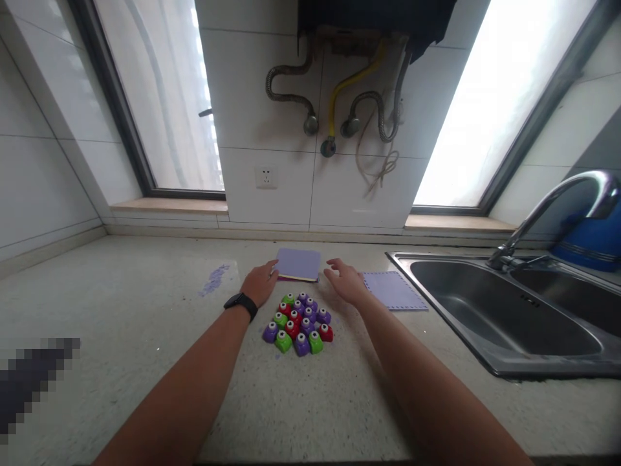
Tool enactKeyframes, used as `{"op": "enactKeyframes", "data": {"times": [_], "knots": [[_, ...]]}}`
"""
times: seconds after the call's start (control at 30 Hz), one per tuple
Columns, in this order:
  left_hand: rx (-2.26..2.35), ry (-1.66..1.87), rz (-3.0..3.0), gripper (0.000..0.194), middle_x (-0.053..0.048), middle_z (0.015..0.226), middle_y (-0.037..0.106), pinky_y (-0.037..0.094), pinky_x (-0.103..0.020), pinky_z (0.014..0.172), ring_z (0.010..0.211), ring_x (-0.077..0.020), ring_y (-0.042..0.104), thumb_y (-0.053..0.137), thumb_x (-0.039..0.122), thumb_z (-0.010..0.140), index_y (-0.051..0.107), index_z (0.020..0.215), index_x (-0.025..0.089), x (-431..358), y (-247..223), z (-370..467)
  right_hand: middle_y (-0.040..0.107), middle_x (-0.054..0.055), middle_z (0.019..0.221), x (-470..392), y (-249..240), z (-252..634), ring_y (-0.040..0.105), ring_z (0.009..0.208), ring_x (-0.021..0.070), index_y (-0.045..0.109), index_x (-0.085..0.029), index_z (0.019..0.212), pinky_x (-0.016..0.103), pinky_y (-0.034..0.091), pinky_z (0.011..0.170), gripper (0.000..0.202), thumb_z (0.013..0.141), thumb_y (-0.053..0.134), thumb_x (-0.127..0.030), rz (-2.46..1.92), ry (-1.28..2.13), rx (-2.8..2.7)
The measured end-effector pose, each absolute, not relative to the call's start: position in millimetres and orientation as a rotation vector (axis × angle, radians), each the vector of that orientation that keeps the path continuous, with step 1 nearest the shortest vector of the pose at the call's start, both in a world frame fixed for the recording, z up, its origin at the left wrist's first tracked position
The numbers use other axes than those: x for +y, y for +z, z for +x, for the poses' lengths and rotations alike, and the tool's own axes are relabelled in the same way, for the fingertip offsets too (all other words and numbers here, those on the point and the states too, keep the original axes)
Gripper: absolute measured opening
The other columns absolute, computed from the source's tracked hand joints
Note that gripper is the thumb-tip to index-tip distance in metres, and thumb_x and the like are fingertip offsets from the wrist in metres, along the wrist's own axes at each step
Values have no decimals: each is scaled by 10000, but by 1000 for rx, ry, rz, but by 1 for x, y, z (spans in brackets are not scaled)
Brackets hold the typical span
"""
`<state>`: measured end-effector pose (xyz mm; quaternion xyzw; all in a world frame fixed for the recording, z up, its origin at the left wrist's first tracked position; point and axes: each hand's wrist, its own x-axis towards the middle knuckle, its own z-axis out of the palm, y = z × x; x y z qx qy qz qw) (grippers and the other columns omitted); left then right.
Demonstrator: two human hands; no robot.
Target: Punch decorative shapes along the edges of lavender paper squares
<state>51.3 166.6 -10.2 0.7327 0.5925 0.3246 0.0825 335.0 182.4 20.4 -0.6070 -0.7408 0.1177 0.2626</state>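
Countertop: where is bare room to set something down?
Free: between left wall and purple flecks; between the forearms, nearer you than the punches. Crowded: around punches, purple stack, left hand and right hand; sheet beside sink.

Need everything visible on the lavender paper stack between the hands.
The paper stack looks like flat, rectangular sheets: plain lavender on top, thin yellowish and magenta edges along the near side. It lies on the speckled counter, beyond the small red, green and purple pieces. The left hand is at its left edge, apparently touching; the right hand is off its right edge, with a gap.
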Motion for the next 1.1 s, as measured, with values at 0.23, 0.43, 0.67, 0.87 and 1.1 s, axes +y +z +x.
{"op": "enactKeyframes", "data": {"times": [0.23, 0.43, 0.67, 0.87, 1.1], "knots": [[1805, 920, 2218, 371, -120, 1391, 646, 587, -509, 977, 1164, -277, 675, 666, 371, 1014, 637, 1349, 215, 184, -23, 44, 697, 111, 1416, 196, -4, 308, 505, 1372, 396, 645, -321, 1399, 592, 269, 1096, 476, 1009, 488, -543, -1611, 310, -2165], [1831, 893, 2214, 429, -137, 1407, 649, 549, -544, 1040, 1214, -298, 665, 677, 366, 1004, 615, 1398, 206, 182, -24, 44, 722, 129, 1368, 196, -8, 309, 541, 1331, 357, 674, -238, 1367, 527, 276, 1084, 445, 967, 538, -377, -1577, 272, -2187], [1862, 925, 2256, 460, -154, 1393, 675, 497, -544, 1116, 1280, -309, 644, 682, 310, 996, 602, 1430, 182, 177, -23, 49, 763, 135, 1277, 194, -11, 309, 549, 1289, 357, 709, -241, 1343, 508, 287, 1036, 434, 948, 553, -329, -1553, 265, -2168], [1893, 944, 2316, 359, -117, 1368, 661, 577, -522, 994, 1175, -282, 674, 676, 368, 1007, 650, 1324, 204, 174, -21, 50, 766, 114, 1291, 195, -12, 310, 578, 1286, 338, 763, -220, 1253, 508, 304, 1056, 376, 937, 566, -278, -1512, 276, -2103], [1876, 898, 2390, 338, -112, 1340, 671, 593, -498, 959, 1131, -268, 686, 678, 369, 1006, 660, 1297, 198, 174, -22, 48, 771, 111, 1283, 200, -16, 312, 611, 1298, 343, 796, -215, 1172, 537, 321, 1113, 344, 893, 596, -218, -1490, 341, -1933]]}}
